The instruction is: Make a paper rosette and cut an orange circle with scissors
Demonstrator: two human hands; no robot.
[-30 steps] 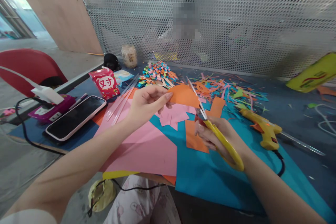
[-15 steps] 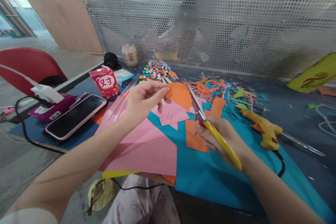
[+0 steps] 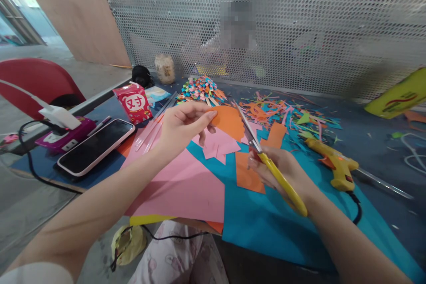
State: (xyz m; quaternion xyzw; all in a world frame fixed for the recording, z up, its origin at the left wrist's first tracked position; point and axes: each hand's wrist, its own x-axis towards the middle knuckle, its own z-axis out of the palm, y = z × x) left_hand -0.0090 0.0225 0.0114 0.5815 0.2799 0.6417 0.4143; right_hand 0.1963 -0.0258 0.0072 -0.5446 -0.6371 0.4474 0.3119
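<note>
My left hand (image 3: 181,126) pinches a piece of orange paper (image 3: 229,122) and holds it above the table. My right hand (image 3: 282,171) grips yellow-handled scissors (image 3: 266,162); their blades point up and left along the right edge of the orange piece. Below both hands lie a pink sheet (image 3: 179,186), a blue sheet (image 3: 276,217) and loose orange offcuts (image 3: 246,173).
A yellow glue gun (image 3: 333,164) lies right of my right hand. A phone (image 3: 96,146), a red packet (image 3: 135,103) and clear glue sticks (image 3: 156,122) sit at left. A pile of folded coloured pieces (image 3: 201,88) and paper scraps (image 3: 286,113) lie behind. A perforated metal screen (image 3: 299,22) backs the table.
The scissors have moved up and left along the orange paper's edge. The orange piece looks smaller and more rounded on its right side than a second ago.
</note>
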